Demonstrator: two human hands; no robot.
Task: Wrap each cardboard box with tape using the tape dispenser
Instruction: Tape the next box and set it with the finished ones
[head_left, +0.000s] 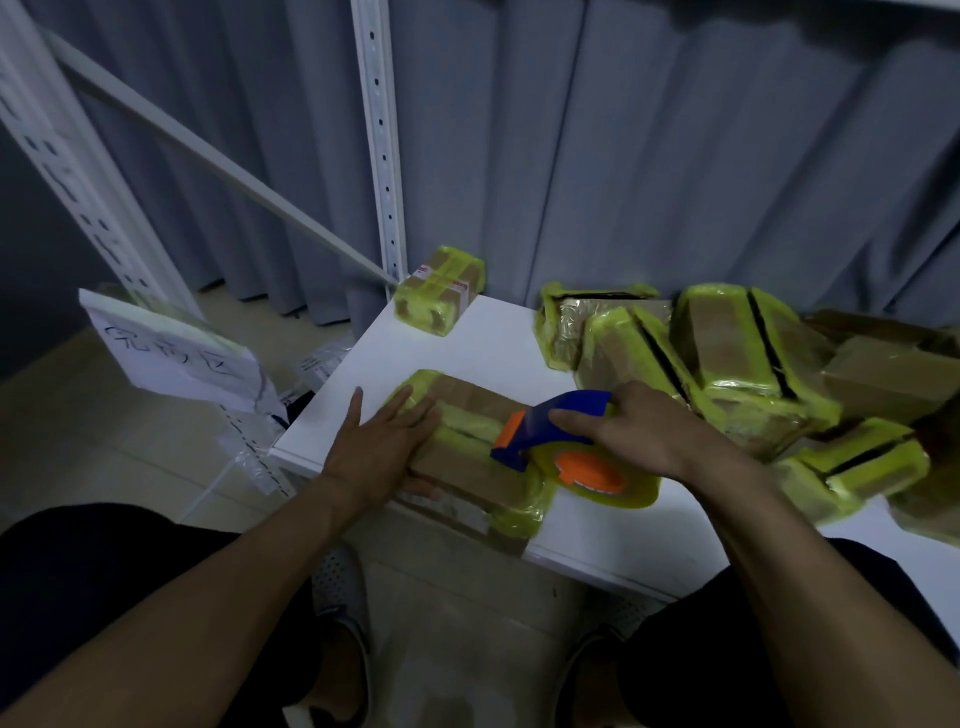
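A flat cardboard box (467, 470) with yellow-green tape on its ends and along its top lies at the near left of the white table (483, 343). My left hand (379, 441) presses flat on the box's left part, fingers straight. My right hand (639, 431) grips the blue handle of the tape dispenser (550, 426), which rests on the box's right part. The dispenser's orange hub and yellow-green tape roll (597, 475) sit just below that hand.
A pile of taped boxes (727, 353) fills the table's right side. One small taped box (441, 291) stands at the far left corner. A white rack upright (382, 145) and grey curtain are behind. A white handwritten sign (171, 348) hangs at left. My knees are below the table edge.
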